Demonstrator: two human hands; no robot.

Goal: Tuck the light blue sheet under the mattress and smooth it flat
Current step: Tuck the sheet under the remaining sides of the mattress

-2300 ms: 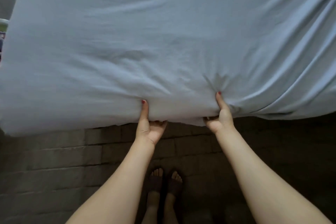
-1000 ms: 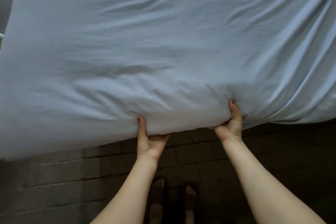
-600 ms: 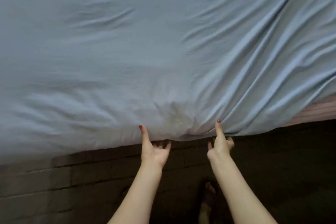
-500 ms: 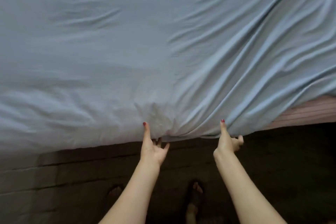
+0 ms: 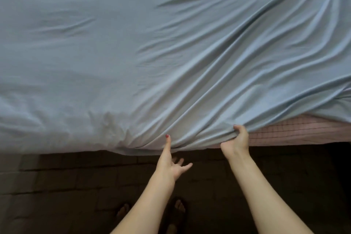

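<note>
The light blue sheet [image 5: 144, 49] covers most of the bed, flat on the left and pulled into long diagonal folds on the right. The pink checked mattress [image 5: 296, 134] shows bare at the lower right, below the sheet's edge. My right hand [image 5: 237, 139] is closed on a bunch of the sheet's edge beside that bare strip. My left hand [image 5: 170, 161] is below the sheet's edge with its fingers spread, and only its thumb rests up against the cloth.
Dark tiled floor [image 5: 62, 184] runs along the near side of the bed. My two bare feet [image 5: 179, 207] stand on it between my forearms.
Both hands shifted right along the bed's edge. My left hand let go and opened its fingers; my right hand took a fresh grip further right. More pink mattress now shows.
</note>
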